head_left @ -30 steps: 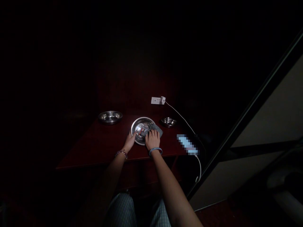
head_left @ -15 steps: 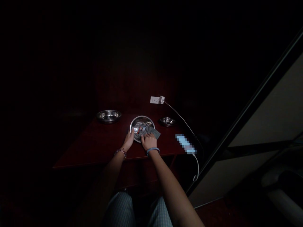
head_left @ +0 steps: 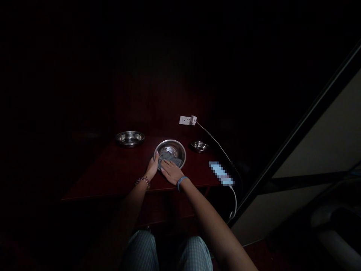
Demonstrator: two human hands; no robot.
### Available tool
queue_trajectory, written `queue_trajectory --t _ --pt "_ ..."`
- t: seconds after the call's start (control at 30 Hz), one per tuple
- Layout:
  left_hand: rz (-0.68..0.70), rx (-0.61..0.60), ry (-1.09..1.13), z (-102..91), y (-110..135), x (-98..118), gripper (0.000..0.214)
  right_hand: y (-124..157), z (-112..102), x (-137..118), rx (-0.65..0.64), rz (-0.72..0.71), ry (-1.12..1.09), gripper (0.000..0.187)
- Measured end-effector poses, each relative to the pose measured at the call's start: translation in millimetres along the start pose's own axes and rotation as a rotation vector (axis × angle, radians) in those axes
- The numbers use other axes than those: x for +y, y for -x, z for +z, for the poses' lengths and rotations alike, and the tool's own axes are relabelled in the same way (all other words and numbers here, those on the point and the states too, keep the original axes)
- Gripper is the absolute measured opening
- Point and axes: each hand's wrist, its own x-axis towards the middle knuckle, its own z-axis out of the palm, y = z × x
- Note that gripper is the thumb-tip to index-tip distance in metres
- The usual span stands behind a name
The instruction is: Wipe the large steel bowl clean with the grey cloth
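A shiny steel bowl (head_left: 178, 151) stands near the front edge of a dark red table (head_left: 118, 173). My left hand (head_left: 152, 168) grips the bowl's left rim, fingers curled round it. My right hand (head_left: 171, 171) lies with fingers stretched flat on a grey cloth (head_left: 168, 159), pressing it into the bowl's near left side. Each wrist wears a bracelet.
A wider steel bowl (head_left: 130, 138) sits at the back left, a small one (head_left: 199, 145) at the right. A white power strip (head_left: 187, 120) feeds a white cable (head_left: 217, 144) to a blurred phone (head_left: 221, 173) at the table's right edge. A dark frame slants along the right.
My right hand has slid the cloth from the bowl's right rim across to its near left inside. The left hand keeps hold of the rim.
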Motion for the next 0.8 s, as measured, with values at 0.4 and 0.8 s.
queue_trajectory --t 0.4,0.8 --pt "0.050 -0.076 0.073 3.5 12.1 8.9 0.056 -22.9 -13.4 32.0 0.067 0.051 0.270 0.060" --pt "0.170 -0.062 -0.024 10.7 14.6 10.2 0.043 0.1 -27.4 46.4 0.067 0.260 0.202 0.066"
